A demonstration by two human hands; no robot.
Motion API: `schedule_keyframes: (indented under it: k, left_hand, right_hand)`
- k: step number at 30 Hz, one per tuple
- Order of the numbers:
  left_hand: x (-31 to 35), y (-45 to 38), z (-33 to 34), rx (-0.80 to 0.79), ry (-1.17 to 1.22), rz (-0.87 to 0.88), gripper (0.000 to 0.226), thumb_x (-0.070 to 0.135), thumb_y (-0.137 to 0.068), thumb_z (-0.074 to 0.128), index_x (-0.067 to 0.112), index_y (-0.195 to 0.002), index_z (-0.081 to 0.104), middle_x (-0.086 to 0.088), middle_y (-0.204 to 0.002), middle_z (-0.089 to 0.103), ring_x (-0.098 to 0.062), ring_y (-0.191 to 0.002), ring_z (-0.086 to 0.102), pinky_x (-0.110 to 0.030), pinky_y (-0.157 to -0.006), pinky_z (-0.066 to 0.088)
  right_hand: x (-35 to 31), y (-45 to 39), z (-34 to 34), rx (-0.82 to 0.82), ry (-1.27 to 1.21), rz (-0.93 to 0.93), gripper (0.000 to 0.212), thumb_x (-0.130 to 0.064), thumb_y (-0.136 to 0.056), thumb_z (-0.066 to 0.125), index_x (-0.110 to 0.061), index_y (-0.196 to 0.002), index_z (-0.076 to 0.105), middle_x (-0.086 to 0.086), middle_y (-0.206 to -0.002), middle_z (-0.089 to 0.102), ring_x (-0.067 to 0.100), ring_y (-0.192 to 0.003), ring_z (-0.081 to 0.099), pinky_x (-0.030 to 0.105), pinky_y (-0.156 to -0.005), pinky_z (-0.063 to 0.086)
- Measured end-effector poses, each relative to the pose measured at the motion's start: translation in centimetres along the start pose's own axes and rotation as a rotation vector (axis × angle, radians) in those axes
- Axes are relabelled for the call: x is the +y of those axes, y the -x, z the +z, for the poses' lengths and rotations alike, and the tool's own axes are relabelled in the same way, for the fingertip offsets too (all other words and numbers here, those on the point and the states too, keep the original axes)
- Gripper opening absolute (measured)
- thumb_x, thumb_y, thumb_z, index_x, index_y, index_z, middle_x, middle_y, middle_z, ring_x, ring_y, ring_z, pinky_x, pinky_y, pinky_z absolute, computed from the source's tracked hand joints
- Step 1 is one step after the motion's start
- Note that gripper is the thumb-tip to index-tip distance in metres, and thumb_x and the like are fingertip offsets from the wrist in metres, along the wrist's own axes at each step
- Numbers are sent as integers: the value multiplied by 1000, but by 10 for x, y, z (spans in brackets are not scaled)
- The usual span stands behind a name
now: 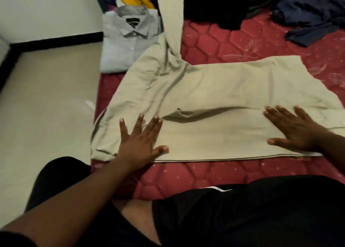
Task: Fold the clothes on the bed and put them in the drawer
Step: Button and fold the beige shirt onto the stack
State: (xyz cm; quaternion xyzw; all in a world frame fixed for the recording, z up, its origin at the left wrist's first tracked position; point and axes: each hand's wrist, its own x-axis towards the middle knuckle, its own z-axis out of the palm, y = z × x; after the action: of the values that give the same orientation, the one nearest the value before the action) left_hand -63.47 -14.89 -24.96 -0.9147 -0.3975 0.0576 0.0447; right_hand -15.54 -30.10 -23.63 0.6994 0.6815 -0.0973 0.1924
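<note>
A red quilted mattress (pixel 214 174) carries the clothes. Beige trousers (pixel 214 97) lie flat across its middle, reaching the left edge, with one leg running up toward the far edge. A folded grey shirt (pixel 127 41) sits at the left edge (partly under the trousers). Dark garments (pixel 229 5) and a navy one (pixel 308 17) are heaped along the far edge.

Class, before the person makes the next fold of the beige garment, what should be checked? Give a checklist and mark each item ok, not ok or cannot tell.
1. Left hand flat on beige garment: ok.
2. Right hand flat on it: ok.
3. Cloth smooth between the hands: not ok, a ridge stands up.
4. Far part laid flat: not ok, it trails upward.
5. Folded grey shirt clear of it: not ok, the edges overlap.
6. Drawer ready: cannot tell, not in view.
</note>
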Motion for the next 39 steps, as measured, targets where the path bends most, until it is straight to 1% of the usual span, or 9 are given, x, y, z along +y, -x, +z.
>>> schedule_keyframes:
  k: [5, 10, 14, 18, 23, 29, 33, 35, 39]
  left_hand:
    - [52, -16, -21, 45, 51, 142, 81, 74, -88, 25, 24, -150, 36, 0, -157, 32, -29, -146, 25, -68, -110, 1]
    - [38, -7, 3, -95, 169, 99, 77, 75, -89, 13, 37, -155, 0, 9, -164, -2, -16, -150, -10, -66, -108, -18]
    - [59, -42, -19, 84, 177, 104, 66, 57, -91, 28, 23, -146, 43, 0, -155, 38, -23, -147, 25, -67, -111, 3]
    - [64, -83, -33, -54, 246, 19, 65, 62, -94, 24, 25, -147, 36, 2, -152, 37, -25, -143, 29, -66, -108, -8]
    - [53, -168, -51, 425, 327, 83, 48, 48, -86, 33, 26, -111, 68, 0, -112, 65, -29, -103, 61, -46, -87, 41]
    - [6, -301, -78, -149, -109, 150, 77, 52, -82, 65, 25, -147, 34, -8, -161, 17, -31, -150, 3, -62, -114, -1]
    - [-9, -340, -85, -344, -130, 372, 51, 45, -72, 78, 23, -110, 52, -4, -116, 62, -23, -116, 55, -37, -108, 27]
    - [-7, -344, -91, -436, -41, 375, 59, 38, -72, 81, 21, -119, 49, -3, -112, 63, -21, -96, 56, -30, -81, 42]
    - [-23, -330, -120, -399, -161, 344, 58, 53, -76, 74, 25, -122, 54, -2, -116, 64, -21, -98, 57, -29, -78, 44]
  right_hand:
    - [-95, -10, -51, 93, 9, -34, 113, -97, -59, -10, -30, -150, -12, -9, -158, -14, 13, -144, -14, 51, -115, -9]
    - [-224, -54, -48, 93, -205, -91, 102, -93, -61, -12, -41, -148, -19, -16, -154, -26, 11, -145, -20, 54, -116, -6]
    - [-221, -70, -58, 180, -217, 45, 90, -77, -73, -3, -36, -152, -9, -14, -160, -12, 16, -149, -10, 55, -116, -3]
    - [-206, -79, -71, 171, -336, -79, 92, -80, -75, 6, -33, -153, 21, -11, -161, 16, 13, -148, 15, 46, -116, 16]
    - [-133, -106, -83, 498, -687, -7, 64, -56, -86, 37, -11, -118, 68, 6, -120, 68, 23, -113, 61, 26, -97, 41]
    - [-11, -176, -83, 364, -422, 248, 43, -31, -102, 41, -22, -144, 43, 11, -155, 31, 29, -141, 31, 42, -113, 30]
    - [28, -193, -101, 230, -194, 305, 45, -25, -103, 33, -23, -148, 31, 13, -154, 29, 44, -130, 37, 56, -100, 39]
    - [37, -198, -103, 211, -181, 332, 38, -21, -100, 37, -16, -137, 43, 21, -135, 45, 44, -116, 50, 54, -93, 44]
    - [52, -174, -109, 214, -258, 428, 26, -11, -85, 54, -8, -110, 63, 20, -111, 54, 40, -101, 58, 43, -88, 48]
